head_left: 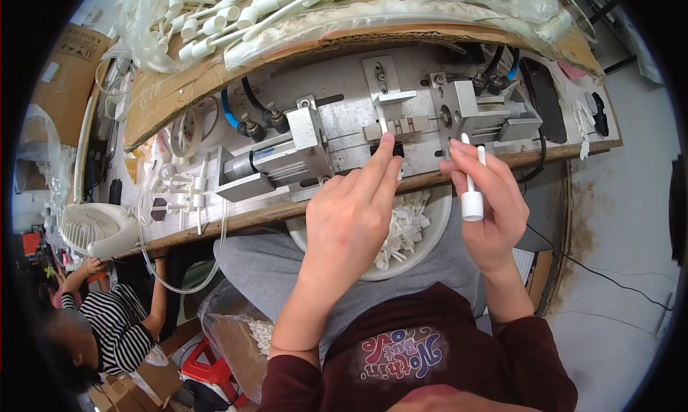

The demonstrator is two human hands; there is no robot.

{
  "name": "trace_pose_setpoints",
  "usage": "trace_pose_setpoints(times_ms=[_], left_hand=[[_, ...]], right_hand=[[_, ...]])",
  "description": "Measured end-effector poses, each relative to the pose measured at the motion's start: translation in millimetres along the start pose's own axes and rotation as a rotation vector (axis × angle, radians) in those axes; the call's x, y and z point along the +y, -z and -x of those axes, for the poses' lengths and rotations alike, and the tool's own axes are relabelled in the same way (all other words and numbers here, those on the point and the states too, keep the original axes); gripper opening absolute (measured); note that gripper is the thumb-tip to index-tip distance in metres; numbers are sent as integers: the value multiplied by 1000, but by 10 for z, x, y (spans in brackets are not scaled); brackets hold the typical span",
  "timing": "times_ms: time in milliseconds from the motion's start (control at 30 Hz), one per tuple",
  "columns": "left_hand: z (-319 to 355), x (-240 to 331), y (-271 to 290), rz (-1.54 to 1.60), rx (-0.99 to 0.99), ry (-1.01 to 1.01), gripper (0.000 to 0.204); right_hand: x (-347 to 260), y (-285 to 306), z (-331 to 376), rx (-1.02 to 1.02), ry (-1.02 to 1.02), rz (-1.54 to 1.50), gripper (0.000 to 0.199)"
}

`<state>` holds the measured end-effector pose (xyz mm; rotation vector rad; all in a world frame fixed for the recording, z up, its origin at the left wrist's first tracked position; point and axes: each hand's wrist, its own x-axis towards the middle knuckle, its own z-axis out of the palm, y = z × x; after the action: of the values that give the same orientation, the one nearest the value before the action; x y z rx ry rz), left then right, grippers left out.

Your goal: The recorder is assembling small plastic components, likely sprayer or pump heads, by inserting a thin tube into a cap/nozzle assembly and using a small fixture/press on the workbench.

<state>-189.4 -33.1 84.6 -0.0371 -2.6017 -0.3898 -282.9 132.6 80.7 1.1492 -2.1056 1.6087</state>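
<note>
My left hand (pixel 352 215) reaches forward, its fingertips pressing on a small white piece at the slot of a metal press fixture (pixel 390 129) on the bench. My right hand (pixel 487 197) holds a white plastic cap with a thin stem (pixel 471 190), upright, just right of the left hand. Under both hands, on my lap, sits a white bowl (pixel 437 229) filled with several small white plastic parts.
A pneumatic cylinder (pixel 276 161) with blue and black hoses lies left of the fixture. A clear bag of white stemmed parts (pixel 236 14) rests on cardboard at the back. A small white fan (pixel 97 229) stands at left; a person in a striped top (pixel 107 326) sits lower left. A black phone (pixel 545 97) lies at right.
</note>
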Motion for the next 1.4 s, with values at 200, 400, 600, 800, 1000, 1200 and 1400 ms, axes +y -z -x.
trace_pose_setpoints(times_ms=[200,400,600,800,1000,1200,1400], left_hand=[[-28,61,77,212,20,130,31],[59,315,169,766,100,218,38],[55,246,220,421,172,140,35],[56,101,6,51,80,82,28],[-29,33,16,-3,42,50,25],[-24,60,34,-8,24,85,26],[29,143,162,416,191,88,33]], right_hand=[[60,13,30,-29,89,121,45],[-39,-94,20,-108,222,191,43],[12,-114,-3,-64,58,21,38],[-29,-45,98,-13,-246,-257,55],[-42,124,72,-97,-552,-601,30],[-121,56,28,-43,-418,-507,32],[-226,174,34,-127,-421,-396,21]])
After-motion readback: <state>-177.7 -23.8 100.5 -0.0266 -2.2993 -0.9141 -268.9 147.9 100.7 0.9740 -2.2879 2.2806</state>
